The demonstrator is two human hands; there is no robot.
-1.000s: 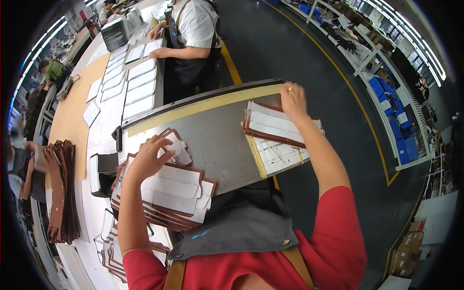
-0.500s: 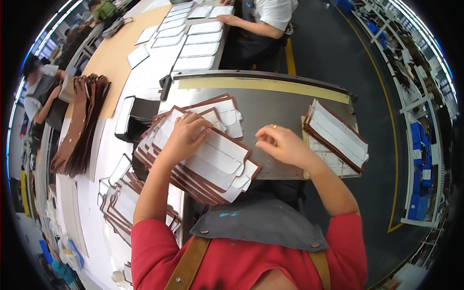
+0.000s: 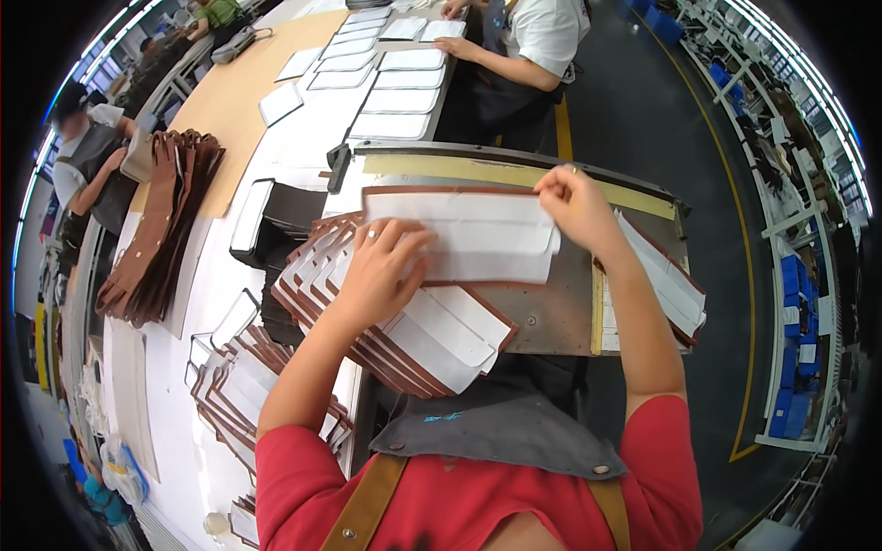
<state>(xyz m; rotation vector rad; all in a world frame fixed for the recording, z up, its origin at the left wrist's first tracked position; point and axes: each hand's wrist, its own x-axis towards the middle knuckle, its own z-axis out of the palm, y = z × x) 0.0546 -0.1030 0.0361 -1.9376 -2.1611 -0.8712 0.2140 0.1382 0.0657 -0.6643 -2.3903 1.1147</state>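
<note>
A white-backed panel with brown leather edges (image 3: 487, 239) lies across the metal work plate (image 3: 551, 321), its long side running left to right. At its far right corner my right hand (image 3: 579, 213) pinches the edge between closed fingers. My left hand (image 3: 384, 271) rests over the panel's left end with fingers spread and bent, slightly blurred. Beneath that hand a fanned stack of similar panels (image 3: 441, 344) lies slanted, its near end sticking out over the plate's front edge. Another stack of such panels (image 3: 661, 275) sits at the right, partly hidden by my right forearm.
Black-sided pieces with white tops (image 3: 253, 216) stand left of the plate. Brown leather straps (image 3: 161, 230) hang in a bundle farther left. More brown-edged panels (image 3: 230, 395) lie near my left elbow. A co-worker (image 3: 528, 55) handles white panels (image 3: 400, 101) ahead. Shelving with blue bins (image 3: 795, 312) lines the right.
One panel has come off the fanned stack and turned across the plate. My right hand has moved forward and now grips its corner; my left hand has shifted right and slightly nearer.
</note>
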